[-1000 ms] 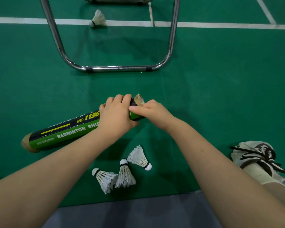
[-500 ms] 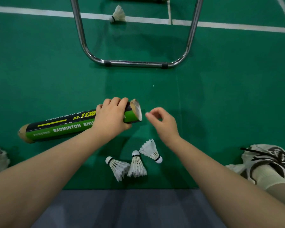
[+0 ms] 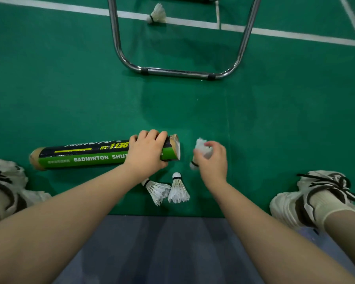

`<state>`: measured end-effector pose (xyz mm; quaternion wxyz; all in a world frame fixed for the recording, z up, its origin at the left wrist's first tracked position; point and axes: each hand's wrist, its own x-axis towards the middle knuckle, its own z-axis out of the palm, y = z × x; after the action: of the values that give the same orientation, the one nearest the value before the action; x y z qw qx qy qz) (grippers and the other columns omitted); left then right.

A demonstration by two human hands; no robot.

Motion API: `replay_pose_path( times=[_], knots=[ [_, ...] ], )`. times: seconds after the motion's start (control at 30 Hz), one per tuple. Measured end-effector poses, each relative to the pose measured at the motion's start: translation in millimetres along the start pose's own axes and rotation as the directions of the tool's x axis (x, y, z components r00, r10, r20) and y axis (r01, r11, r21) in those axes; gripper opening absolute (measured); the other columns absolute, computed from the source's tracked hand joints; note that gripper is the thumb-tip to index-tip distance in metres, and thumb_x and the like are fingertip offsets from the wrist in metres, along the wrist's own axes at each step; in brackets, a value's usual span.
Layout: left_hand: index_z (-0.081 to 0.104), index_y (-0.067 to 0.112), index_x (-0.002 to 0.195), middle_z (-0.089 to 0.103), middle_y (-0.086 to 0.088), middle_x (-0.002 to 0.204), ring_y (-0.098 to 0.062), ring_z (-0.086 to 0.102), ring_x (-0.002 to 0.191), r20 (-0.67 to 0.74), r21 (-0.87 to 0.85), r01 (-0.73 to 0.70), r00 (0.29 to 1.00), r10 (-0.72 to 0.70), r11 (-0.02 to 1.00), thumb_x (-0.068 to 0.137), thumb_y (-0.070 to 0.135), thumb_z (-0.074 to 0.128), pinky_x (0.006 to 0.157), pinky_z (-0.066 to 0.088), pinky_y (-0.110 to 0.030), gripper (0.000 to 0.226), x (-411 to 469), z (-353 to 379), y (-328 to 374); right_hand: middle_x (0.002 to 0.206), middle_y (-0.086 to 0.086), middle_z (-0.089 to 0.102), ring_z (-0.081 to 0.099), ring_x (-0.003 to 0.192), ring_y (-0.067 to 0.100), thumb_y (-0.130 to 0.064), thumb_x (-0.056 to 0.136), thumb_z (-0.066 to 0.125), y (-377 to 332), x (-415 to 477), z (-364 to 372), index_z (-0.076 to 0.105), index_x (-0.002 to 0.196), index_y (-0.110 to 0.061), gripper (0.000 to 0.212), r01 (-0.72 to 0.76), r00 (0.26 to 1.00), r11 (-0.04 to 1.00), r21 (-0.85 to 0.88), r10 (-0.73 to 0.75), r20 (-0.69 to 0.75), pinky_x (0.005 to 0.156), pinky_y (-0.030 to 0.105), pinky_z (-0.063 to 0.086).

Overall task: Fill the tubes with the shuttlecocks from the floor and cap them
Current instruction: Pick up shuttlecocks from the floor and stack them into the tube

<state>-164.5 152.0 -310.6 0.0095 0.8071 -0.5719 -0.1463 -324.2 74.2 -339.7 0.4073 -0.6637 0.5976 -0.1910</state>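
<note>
A green and black shuttlecock tube (image 3: pixel 86 156) lies on the green floor, its open mouth (image 3: pixel 175 147) facing right. My left hand (image 3: pixel 147 152) grips the tube just behind that mouth. My right hand (image 3: pixel 212 160) holds a white shuttlecock (image 3: pixel 202 148) a little to the right of the mouth, feathers up and cork end down. Two more white shuttlecocks (image 3: pixel 157 189) (image 3: pixel 178 189) lie side by side on the floor just below my hands. A further shuttlecock (image 3: pixel 157 14) rests on the white court line far ahead.
A chrome tube chair frame (image 3: pixel 178 72) stands on the floor ahead, its base bar across the middle. My two shoes (image 3: pixel 316 197) (image 3: pixel 6 185) flank the work spot. A grey-blue floor strip (image 3: pixel 162 242) runs along the near edge.
My right hand left the tube mouth, dropped to the floor and picked up one of the three shuttlecocks, and now holds it beside the mouth. My left hand stayed on the tube.
</note>
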Motion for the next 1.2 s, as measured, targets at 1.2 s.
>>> replay_pose_path(
  times=[1.2],
  knots=[
    [0.041, 0.022, 0.127, 0.049, -0.002, 0.123, -0.028, 0.042, 0.114, -0.155, -0.141, 0.075, 0.983, -0.097, 0.987, 0.068, 0.043, 0.072, 0.093, 0.032, -0.041, 0.07, -8.5, -20.3, -19.2, 0.084, -0.009, 0.062, 0.055, 0.08, 0.005, -0.02, 0.084, 0.06, -75.6, -27.9, 24.9, 0.063, 0.09, -0.017, 0.007, 0.083, 0.981, 0.951, 0.297, -0.13, 0.143, 0.078, 0.025, 0.043]
  ],
)
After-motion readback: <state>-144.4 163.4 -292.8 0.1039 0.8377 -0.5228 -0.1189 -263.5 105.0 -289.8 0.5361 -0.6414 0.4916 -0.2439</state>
